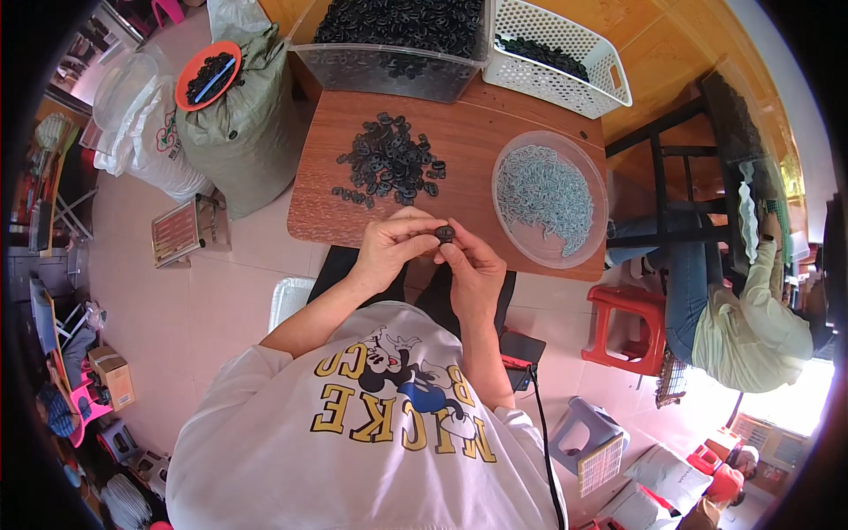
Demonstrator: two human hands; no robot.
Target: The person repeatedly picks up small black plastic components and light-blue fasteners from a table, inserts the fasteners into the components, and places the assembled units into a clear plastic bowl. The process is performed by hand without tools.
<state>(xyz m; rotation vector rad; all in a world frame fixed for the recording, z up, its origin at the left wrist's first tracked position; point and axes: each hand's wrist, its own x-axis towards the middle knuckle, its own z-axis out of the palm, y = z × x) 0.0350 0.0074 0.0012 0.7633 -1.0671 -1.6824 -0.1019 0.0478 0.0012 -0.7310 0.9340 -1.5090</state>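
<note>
Close to the table's front edge, my left hand point(395, 249) and my right hand point(473, 269) meet fingertip to fingertip. Between them is a small black oval plastic part point(444, 234), pinched by the fingers of both hands. Fingers cover some of it, so its finer detail is hidden. Just beyond my left hand lies a loose pile of similar black plastic parts point(385, 161). To the right of my hands, a round clear plastic tray point(523, 250) holds many small, thin, pale blue-silver pieces point(546, 196).
A clear bin point(389, 69) and a white perforated basket point(556, 94), both with black parts, stand along the back of the brown table point(477, 115). An orange bowl point(188, 99) sits on a sack at left. A red stool point(623, 331) and a seated person are at right.
</note>
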